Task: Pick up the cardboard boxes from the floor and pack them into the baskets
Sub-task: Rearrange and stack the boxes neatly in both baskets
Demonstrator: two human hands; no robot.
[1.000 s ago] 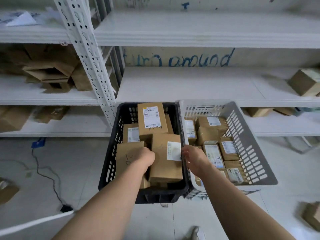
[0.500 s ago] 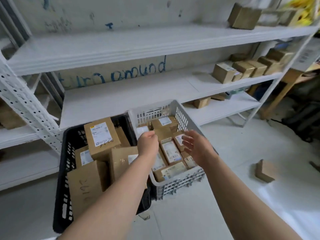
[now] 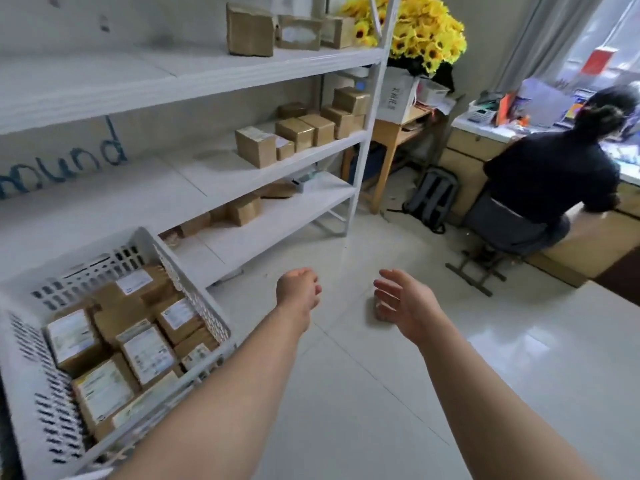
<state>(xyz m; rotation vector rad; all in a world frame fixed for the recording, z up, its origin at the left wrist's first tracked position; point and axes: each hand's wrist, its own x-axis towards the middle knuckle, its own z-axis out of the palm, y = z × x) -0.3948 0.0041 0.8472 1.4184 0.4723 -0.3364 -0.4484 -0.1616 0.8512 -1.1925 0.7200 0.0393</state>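
The white basket (image 3: pixel 204 306) stands at the lower left, filled with several labelled cardboard boxes (image 3: pixel 147 355). Both my arms reach out over the pale tiled floor to the right of it. My left hand (image 3: pixel 299 289) holds nothing, its fingers loosely curled. My right hand (image 3: pixel 405 306) is open, palm turned left, fingers spread. A small cardboard box on the floor (image 3: pixel 375 306) shows only as a brown sliver behind my right hand's fingers. The black basket is out of view.
White metal shelving (image 3: pixel 363 161) runs along the left wall with several cardboard boxes (image 3: pixel 256 150) on it. A person in dark clothes (image 3: pixel 550 181) sits at a desk at the right, with a grey backpack (image 3: pixel 433 199) and yellow artificial sunflowers (image 3: pixel 426 39) nearby.
The view has swung right, away from the baskets. Both hands have left the black basket and moved out over the floor toward the lone box. The right hand has opened wider.
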